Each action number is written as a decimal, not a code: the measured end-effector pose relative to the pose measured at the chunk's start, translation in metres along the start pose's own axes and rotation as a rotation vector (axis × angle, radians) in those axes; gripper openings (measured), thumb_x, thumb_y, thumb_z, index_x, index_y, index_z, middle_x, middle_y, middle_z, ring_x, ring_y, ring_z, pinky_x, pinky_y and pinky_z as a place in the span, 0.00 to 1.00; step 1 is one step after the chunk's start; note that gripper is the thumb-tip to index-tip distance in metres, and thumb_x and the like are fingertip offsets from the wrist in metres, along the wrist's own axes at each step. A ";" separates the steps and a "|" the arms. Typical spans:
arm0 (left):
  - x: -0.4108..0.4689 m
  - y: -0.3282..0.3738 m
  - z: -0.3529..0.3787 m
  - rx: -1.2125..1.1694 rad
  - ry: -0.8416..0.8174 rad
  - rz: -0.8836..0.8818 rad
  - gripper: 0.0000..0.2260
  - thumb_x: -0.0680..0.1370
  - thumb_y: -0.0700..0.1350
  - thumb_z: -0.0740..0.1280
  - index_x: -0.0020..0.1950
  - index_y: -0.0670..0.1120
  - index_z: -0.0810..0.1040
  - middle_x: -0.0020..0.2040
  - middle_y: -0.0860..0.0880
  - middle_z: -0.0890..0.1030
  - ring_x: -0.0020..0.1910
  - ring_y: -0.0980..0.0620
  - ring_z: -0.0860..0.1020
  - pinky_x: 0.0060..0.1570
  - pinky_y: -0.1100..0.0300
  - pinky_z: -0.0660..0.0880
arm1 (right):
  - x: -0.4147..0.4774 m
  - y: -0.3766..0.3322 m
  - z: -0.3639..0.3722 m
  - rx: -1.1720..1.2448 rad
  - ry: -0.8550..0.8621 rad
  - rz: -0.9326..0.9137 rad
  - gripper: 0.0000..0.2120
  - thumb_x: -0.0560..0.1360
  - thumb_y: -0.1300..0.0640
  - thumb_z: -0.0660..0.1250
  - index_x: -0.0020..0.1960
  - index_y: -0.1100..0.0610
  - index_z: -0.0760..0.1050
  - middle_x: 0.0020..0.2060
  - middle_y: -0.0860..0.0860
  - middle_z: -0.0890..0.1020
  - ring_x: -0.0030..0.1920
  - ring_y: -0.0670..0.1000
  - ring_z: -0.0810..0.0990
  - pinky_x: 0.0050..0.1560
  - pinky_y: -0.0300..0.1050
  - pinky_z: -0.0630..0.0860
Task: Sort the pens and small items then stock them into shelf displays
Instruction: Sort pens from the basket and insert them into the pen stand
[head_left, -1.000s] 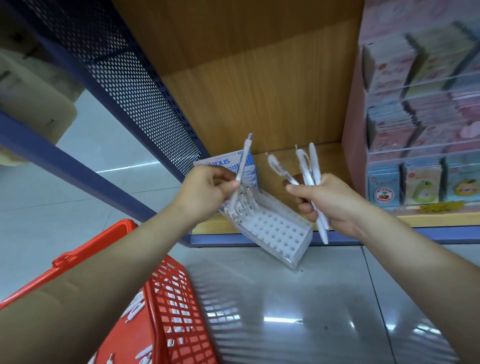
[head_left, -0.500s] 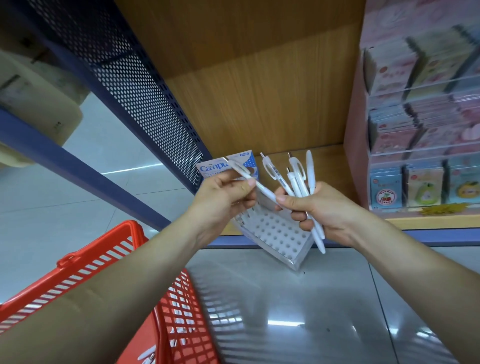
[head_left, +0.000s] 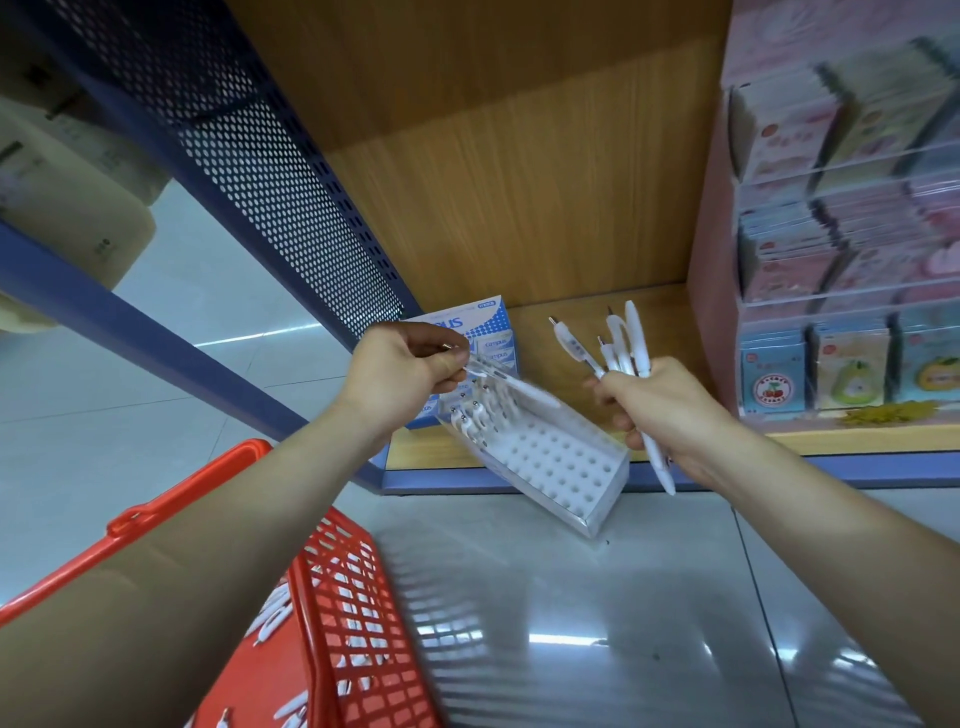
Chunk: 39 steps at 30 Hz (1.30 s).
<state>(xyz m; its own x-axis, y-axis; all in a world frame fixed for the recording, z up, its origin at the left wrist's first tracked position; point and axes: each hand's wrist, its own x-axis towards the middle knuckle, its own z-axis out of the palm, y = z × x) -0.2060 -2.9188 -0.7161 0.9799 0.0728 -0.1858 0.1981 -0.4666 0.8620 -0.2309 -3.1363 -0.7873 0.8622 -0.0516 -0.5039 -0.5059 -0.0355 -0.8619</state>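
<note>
My left hand (head_left: 405, 374) pinches a single white pen (head_left: 511, 383) that lies slanted over the white pen holder (head_left: 556, 462), a tray with rows of holes tilted at the shelf's front edge. Several white pens (head_left: 475, 421) stand in the holder's far rows. My right hand (head_left: 660, 410) grips a bunch of white pens (head_left: 621, 348), their tips pointing up, just right of the holder.
A red basket (head_left: 358, 613) with more white pens sits at lower left on the glossy floor. Blue Campus boxes (head_left: 483, 338) stand behind the holder on the wooden shelf (head_left: 582, 322). A display of sticker packs (head_left: 852, 249) fills the right. A perforated blue panel (head_left: 291, 197) bounds the left.
My left hand drew one pen away from the bunch in my right hand and carried it left over the holder. The hands moved apart.
</note>
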 end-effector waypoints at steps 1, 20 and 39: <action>0.001 -0.002 0.002 0.042 0.002 0.016 0.06 0.74 0.35 0.70 0.42 0.45 0.82 0.39 0.44 0.83 0.35 0.54 0.82 0.40 0.63 0.80 | 0.001 0.000 -0.001 0.004 -0.003 0.005 0.12 0.74 0.60 0.66 0.53 0.65 0.80 0.31 0.54 0.72 0.29 0.49 0.68 0.26 0.41 0.66; 0.013 -0.030 0.038 0.862 -0.121 0.455 0.06 0.77 0.43 0.66 0.47 0.45 0.83 0.45 0.46 0.81 0.47 0.46 0.78 0.45 0.55 0.72 | 0.002 0.004 0.003 -0.058 -0.131 -0.010 0.04 0.75 0.62 0.64 0.47 0.62 0.75 0.31 0.55 0.73 0.35 0.54 0.70 0.28 0.44 0.66; 0.024 -0.029 0.054 0.686 -0.005 0.286 0.07 0.72 0.45 0.73 0.49 0.46 0.84 0.45 0.48 0.80 0.39 0.54 0.76 0.40 0.67 0.70 | 0.002 0.005 0.005 0.077 -0.110 -0.043 0.05 0.75 0.64 0.71 0.51 0.60 0.78 0.33 0.53 0.76 0.30 0.46 0.74 0.26 0.38 0.69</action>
<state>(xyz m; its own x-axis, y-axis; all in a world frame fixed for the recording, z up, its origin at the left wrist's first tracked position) -0.1890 -2.9509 -0.7705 0.9905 -0.1374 -0.0013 -0.1261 -0.9126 0.3889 -0.2322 -3.1316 -0.7931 0.8827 0.0587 -0.4662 -0.4688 0.0411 -0.8824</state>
